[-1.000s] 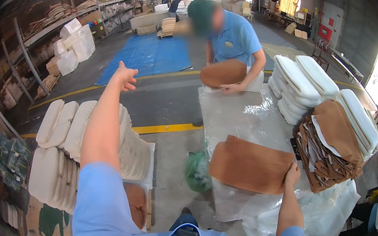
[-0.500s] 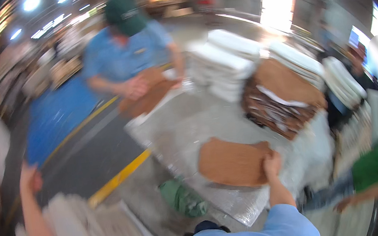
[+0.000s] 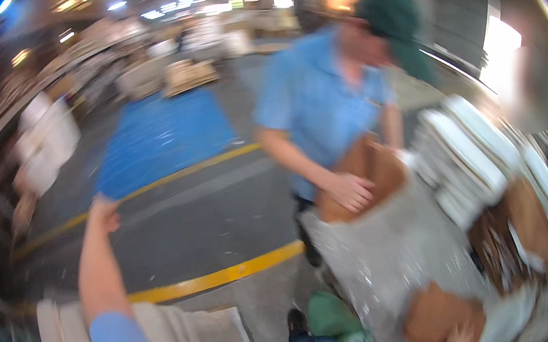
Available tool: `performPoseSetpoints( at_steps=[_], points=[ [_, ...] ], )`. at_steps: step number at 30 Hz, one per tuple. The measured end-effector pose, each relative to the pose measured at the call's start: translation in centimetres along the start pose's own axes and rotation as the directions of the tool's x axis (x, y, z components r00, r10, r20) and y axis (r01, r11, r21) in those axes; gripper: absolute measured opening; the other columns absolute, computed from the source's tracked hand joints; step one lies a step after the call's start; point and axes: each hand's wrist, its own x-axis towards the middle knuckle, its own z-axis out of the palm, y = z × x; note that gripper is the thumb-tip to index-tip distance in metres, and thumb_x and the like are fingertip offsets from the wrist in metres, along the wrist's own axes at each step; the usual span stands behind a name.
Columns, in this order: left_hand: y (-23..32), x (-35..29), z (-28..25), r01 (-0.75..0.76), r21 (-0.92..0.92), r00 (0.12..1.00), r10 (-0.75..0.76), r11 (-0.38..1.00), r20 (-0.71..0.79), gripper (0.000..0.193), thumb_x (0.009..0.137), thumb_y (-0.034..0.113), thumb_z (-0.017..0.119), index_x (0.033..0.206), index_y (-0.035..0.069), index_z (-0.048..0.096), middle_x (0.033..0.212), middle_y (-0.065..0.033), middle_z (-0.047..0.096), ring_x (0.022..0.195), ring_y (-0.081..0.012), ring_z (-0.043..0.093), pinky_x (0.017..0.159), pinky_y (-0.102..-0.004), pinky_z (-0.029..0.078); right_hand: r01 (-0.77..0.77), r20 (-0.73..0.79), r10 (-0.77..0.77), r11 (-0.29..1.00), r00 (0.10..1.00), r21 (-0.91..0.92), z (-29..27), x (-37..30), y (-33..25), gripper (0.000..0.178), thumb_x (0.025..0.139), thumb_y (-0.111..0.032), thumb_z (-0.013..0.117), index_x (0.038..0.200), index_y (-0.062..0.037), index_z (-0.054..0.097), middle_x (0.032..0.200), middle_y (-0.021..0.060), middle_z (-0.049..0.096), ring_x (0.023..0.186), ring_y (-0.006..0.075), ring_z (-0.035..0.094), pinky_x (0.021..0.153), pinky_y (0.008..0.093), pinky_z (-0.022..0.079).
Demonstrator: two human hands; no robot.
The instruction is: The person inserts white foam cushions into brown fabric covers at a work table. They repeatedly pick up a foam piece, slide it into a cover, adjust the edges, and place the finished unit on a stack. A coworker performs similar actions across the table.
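Note:
My left arm stretches out over the floor on the left, and my left hand is closed, with nothing visible in its curled fingers. At the lower right, my right hand is at the edge of a flat brown folded piece, cloth or paper. Blur hides its exact finger positions. That piece lies on a table covered in clear plastic. Across the table, a co-worker in a blue shirt and green cap has a hand on another brown piece, which is bent open.
White folded stacks and a brown stack stand at the table's right. Beige bundles lie below my left arm. A green bag-like heap sits by the table. Yellow floor lines and a blue sheet lie beyond.
My view has swung left, so the table and co-worker appear farther right. My left arm stays stretched out. The co-worker's brown piece is now bent open.

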Motion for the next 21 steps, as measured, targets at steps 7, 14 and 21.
performPoseSetpoints(
  at_steps=[7,14,21],
  points=[
    [7.0,16.5,2.2,0.045,0.198,0.996,-0.061,0.979,0.072,0.098,0.099,0.029,0.066,0.169,0.018,-0.001,0.094,-0.0135,0.074,0.066,-0.0272,0.075,0.058,-0.0425,0.056,0.281,-0.187,-0.256,0.952,0.949,0.124,-0.6,-3.1,-25.2,0.065,0.101,-0.048,0.056,0.154,-0.0156,0.037,0.156,0.0133,0.035,0.142,0.0347,0.032,0.115,0.0544,0.023],
    [-1.3,25.9,14.7,0.044,-0.460,0.838,0.217,0.887,0.500,0.097,0.102,0.036,0.070,0.170,0.011,0.005,0.104,-0.0132,0.074,0.076,-0.0228,0.074,0.082,-0.0411,0.062,0.665,-0.125,-0.659,0.696,0.741,0.272,1.7,-11.3,-56.9,0.054,0.101,-0.044,0.058,0.142,-0.0126,0.044,0.141,0.0119,0.041,0.128,0.0311,0.037,0.105,0.0506,0.028],
    [-10.7,29.8,30.4,0.296,0.034,0.413,-0.160,0.955,0.897,0.070,0.100,0.028,0.067,0.159,0.003,0.039,0.127,-0.0147,0.070,0.092,-0.0246,0.074,0.083,-0.0390,0.060,0.756,0.002,-0.818,0.533,0.576,0.381,3.0,-28.5,-88.1,0.044,0.100,-0.040,0.060,0.131,-0.0096,0.050,0.126,0.0104,0.048,0.115,0.0276,0.043,0.095,0.0468,0.033]
  ],
)
